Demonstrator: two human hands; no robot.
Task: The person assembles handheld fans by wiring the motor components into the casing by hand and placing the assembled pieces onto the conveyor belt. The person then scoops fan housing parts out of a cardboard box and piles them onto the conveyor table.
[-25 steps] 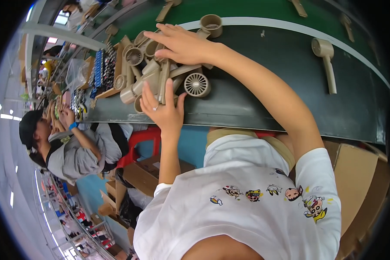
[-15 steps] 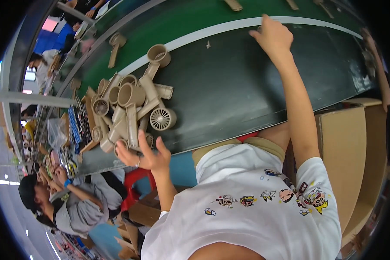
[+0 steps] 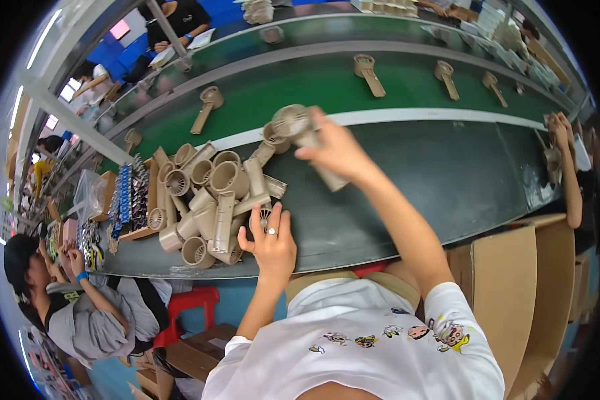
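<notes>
The right hand is closed around a beige plastic handheld fan housing, fingers wrapped over its handle, with the round grille head sticking out at the hand's ten o'clock, lifted above the dark work surface. The left hand rests near the table edge with fingers spread and loosely open, a ring on one finger; its fingertips touch a small round fan grille at the near side of a heap, but it grips nothing.

That heap of beige fan housings lies at the left hand's ten o'clock, tubes and round heads tangled across one another. Beyond it, at nine o'clock, stands a tray of blue and silver small parts.

A white stripe divides the dark surface from a green conveyor belt, which carries single beige fans well apart from one another. Cardboard boxes stand at the person's four o'clock. Another person sits at eight o'clock, and another worker's hands reach in at three o'clock.
</notes>
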